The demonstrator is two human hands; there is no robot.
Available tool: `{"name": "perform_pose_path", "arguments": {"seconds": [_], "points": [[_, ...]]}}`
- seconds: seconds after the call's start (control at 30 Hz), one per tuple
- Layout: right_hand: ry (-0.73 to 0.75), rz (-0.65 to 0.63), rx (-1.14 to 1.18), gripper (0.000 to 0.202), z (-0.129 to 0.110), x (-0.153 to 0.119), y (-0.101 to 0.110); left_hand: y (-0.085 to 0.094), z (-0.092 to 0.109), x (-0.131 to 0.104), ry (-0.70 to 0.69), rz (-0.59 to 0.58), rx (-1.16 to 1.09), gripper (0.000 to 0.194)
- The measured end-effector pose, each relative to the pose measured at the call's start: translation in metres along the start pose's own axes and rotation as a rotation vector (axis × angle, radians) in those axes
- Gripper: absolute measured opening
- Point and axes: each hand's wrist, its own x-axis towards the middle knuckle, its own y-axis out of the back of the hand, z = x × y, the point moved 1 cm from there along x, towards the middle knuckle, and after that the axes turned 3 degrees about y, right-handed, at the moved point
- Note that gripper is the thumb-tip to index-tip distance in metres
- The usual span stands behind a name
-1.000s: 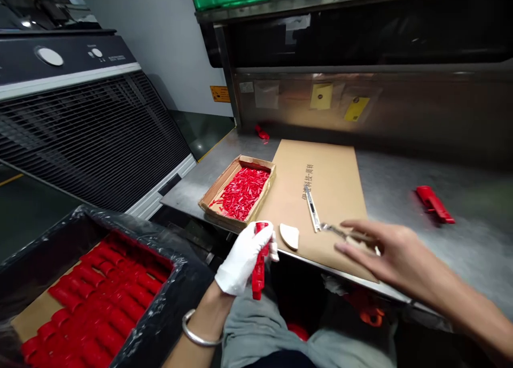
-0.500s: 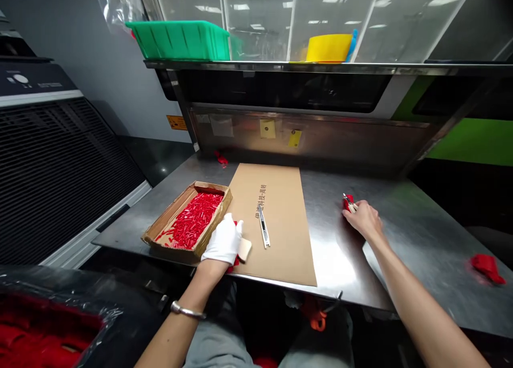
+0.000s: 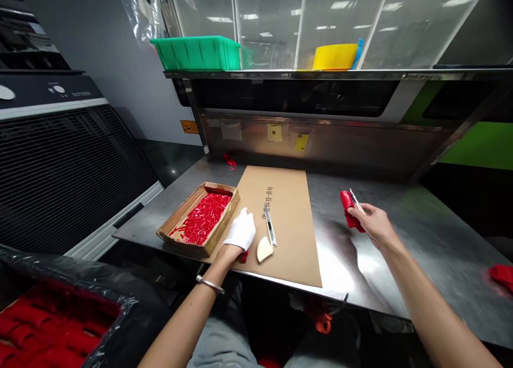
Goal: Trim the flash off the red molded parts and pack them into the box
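Box: cardboard box (image 3: 227,221), low, open, on table (image 3: 401,282) left of the sheet; can't tell if it overlaps the sheet edge.
Box contents: thin red bits (image 3: 206,216), loose heap, spread over most of the floor; bare cardboard shows along the left side.
Bag bin: black plastic-lined bin (image 3: 140,309), lower left, below table level, cut off by the frame.
Bag bin contents: red pieces (image 3: 52,328), bulky, rounded, lying side by side; partly in shadow.
Green bin: green bin (image 3: 196,54) on shelf (image 3: 280,75), left end; inside can't be seen.
Yellow: yellow item (image 3: 334,57) on shelf, blue strip against its right side.
Left hand: gloved left hand (image 3: 241,230) between box and knife, over the sheet's left edge; fingers bent. Red part (image 3: 243,256) peeks out beneath, mostly hidden; can't tell if gripped.
Right hand: bare right hand (image 3: 374,224) over right half of table, fingers closed on the pale handle of a tool (image 3: 356,201), metal tip up.
Tube: red tube (image 3: 345,200) at right fingertips, tilted, against the tool; looks raised off the table.
Sheet: cardboard sheet (image 3: 294,224), flat, printed; knife (image 3: 270,226) and pale wedge (image 3: 264,249) on it, side by side.
Stray red: scrap (image 3: 230,161) at back left; blurred lump (image 3: 502,277) at right edge.
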Motion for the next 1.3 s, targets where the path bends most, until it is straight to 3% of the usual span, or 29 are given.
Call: {"name": "perform_pose_path", "arguments": {"seconds": [0.13, 0.23, 0.33, 0.37, 0.43, 0.57, 0.73, 0.9, 1.0, 1.1, 1.23, 1.3], "points": [[0.111, -0.177, 0.266, 0.04, -0.032, -0.043, -0.028, 0.01, 0.011, -0.004, -0.093, 0.046, 0.069, 0.023], [0.132, -0.332, 0.382, 0.05, -0.057, -0.087, -0.058, 0.018, 0.035, -0.038, -0.157, 0.022, 0.015, 0.036], [0.083, -0.532, 0.419, 0.044, -0.078, -0.129, -0.093, 0.022, 0.063, -0.082, -0.204, -0.159, -0.152, 0.045], [0.065, -0.603, 0.429, 0.043, -0.083, -0.142, -0.104, 0.023, 0.07, -0.095, -0.167, -0.265, -0.371, 0.045], [0.038, -0.716, 0.461, 0.039, -0.089, -0.161, -0.124, 0.028, 0.076, -0.114, -0.024, -0.274, -0.682, 0.044], [0.002, -0.826, 0.533, 0.037, -0.09, -0.186, -0.147, 0.042, 0.063, -0.131, 0.26, -0.006, -0.891, 0.042], [-0.1, -0.928, 0.732, 0.045, -0.08, -0.208, -0.161, 0.05, 0.043, -0.14, 0.321, 0.187, -0.995, 0.041], [0.173, -0.821, 0.506, 0.027, -0.072, -0.222, -0.17, 0.044, 0.038, -0.141, 0.394, 0.294, -1.156, 0.035], [0.308, -0.791, 0.317, 0.023, -0.071, -0.224, -0.172, 0.041, 0.037, -0.14, 0.504, 0.289, -1.223, 0.029], [0.325, -0.794, 0.252, 0.026, -0.069, -0.219, -0.17, 0.045, 0.036, -0.137, 0.567, 0.243, -1.355, 0.026], [0.239, -0.874, 0.17, 0.028, -0.065, -0.204, -0.154, 0.058, 0.024, -0.126, 0.498, 0.229, -1.508, 0.021], [0.269, -0.932, 0.028, 0.03, -0.063, -0.199, -0.141, 0.065, 0.013, -0.123, 0.482, 0.214, -1.545, 0.021]]}}
